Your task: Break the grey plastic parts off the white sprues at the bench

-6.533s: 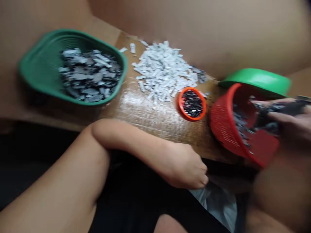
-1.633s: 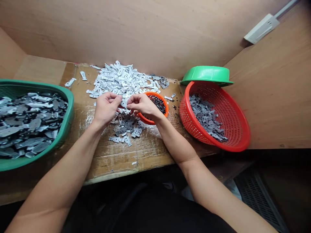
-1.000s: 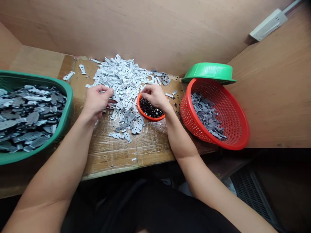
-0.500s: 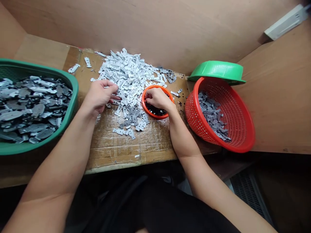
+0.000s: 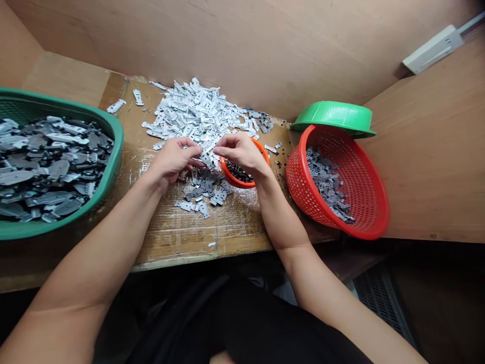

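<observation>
My left hand (image 5: 177,159) is closed, thumb and fingers pinching a small stamped metal plate (image 5: 207,155) in front of the pile. Facing it, my right hand (image 5: 239,151) has its thumb and forefinger pressed together close to that plate; whatever sits between those fingertips is too small to make out. Below and behind the right hand stands an orange bowl (image 5: 242,183) holding small shiny black parts (image 5: 237,172). A heap of silver metal plates (image 5: 193,108) spreads behind both hands, with darker grey plates (image 5: 208,187) lying in front of them.
At the left stands a green basket (image 5: 117,146) full of larger metal pieces. On the right a red perforated basket (image 5: 369,192) leans over, partly filled with grey parts, a green basin (image 5: 335,116) behind it. Wooden panels wall the bench; a white power strip (image 5: 432,49) hangs upper right.
My right hand has come up out of the orange bowl and moved left. My left hand has moved right, bringing a metal plate to meet it.
</observation>
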`<state>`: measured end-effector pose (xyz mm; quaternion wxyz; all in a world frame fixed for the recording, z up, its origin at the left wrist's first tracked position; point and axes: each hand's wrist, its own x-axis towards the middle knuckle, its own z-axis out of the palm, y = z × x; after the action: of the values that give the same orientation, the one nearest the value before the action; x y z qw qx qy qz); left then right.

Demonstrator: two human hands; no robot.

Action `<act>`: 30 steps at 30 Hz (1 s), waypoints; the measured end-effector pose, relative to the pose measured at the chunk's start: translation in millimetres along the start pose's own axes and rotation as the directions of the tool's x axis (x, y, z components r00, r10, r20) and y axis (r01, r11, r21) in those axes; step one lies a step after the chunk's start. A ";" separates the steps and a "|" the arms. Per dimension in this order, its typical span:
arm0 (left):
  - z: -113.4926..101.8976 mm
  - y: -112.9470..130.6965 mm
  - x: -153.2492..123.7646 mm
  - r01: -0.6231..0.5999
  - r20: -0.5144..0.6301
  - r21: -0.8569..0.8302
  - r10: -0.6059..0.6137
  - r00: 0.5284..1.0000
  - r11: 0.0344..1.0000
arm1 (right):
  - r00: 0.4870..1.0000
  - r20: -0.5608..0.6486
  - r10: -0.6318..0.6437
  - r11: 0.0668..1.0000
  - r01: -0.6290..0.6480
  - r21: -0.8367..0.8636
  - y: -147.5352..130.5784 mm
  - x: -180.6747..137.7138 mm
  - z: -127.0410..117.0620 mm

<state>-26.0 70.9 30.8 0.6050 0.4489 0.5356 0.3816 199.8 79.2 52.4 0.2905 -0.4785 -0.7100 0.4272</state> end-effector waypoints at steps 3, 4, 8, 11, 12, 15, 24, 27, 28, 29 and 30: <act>4.3 2.5 -4.2 0.039 0.027 -0.007 -0.038 0.999 0.999 | 1.000 0.013 0.004 0.999 -0.004 0.033 1.0 4.9 15.8; 5.1 2.9 -4.9 0.044 0.032 -0.010 -0.044 0.999 0.999 | 1.000 0.010 0.015 0.999 -0.015 0.030 2.0 6.0 18.7; 5.2 2.1 -5.2 0.047 0.042 -0.042 -0.045 0.998 0.998 | 0.998 -0.003 0.065 0.997 -0.065 0.037 3.4 7.0 22.7; 3.8 -0.1 -3.5 0.039 0.040 -0.053 -0.036 0.999 0.998 | 0.997 0.010 0.077 0.993 -0.077 0.085 1.8 6.4 23.3; 3.4 -0.9 -2.8 0.033 0.037 -0.051 -0.031 0.999 0.998 | 0.997 0.014 0.080 0.992 -0.081 0.094 1.4 6.2 23.5; 2.6 -3.0 -1.0 0.018 0.021 -0.057 -0.017 1.000 0.998 | 0.997 -0.003 0.079 0.993 -0.078 0.083 1.8 6.0 24.8; 4.6 1.8 -5.4 0.067 0.005 -0.107 -0.067 0.998 0.992 | 0.999 0.001 0.048 0.999 -0.048 -0.013 6.9 7.4 27.7; 4.1 5.4 -8.1 0.086 0.025 -0.132 -0.083 0.996 0.988 | 0.998 -0.014 0.056 0.998 -0.056 0.010 9.4 9.0 26.2; 3.9 6.2 -8.5 0.093 0.031 -0.135 -0.089 0.996 0.986 | 0.998 -0.013 0.059 0.998 -0.059 0.026 10.6 9.5 25.9; 3.6 6.5 -8.7 0.099 0.034 -0.137 -0.095 0.995 0.986 | 0.998 -0.011 0.063 0.997 -0.062 0.041 11.9 9.8 25.8; 3.5 6.5 -8.6 0.103 0.035 -0.138 -0.099 0.994 0.985 | 0.998 -0.008 0.066 0.997 -0.066 0.051 13.2 10.2 25.6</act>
<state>-23.6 64.3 39.7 0.6608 0.3833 0.5211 0.3806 180.6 82.6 28.8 0.2918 -0.4961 -0.6814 0.4521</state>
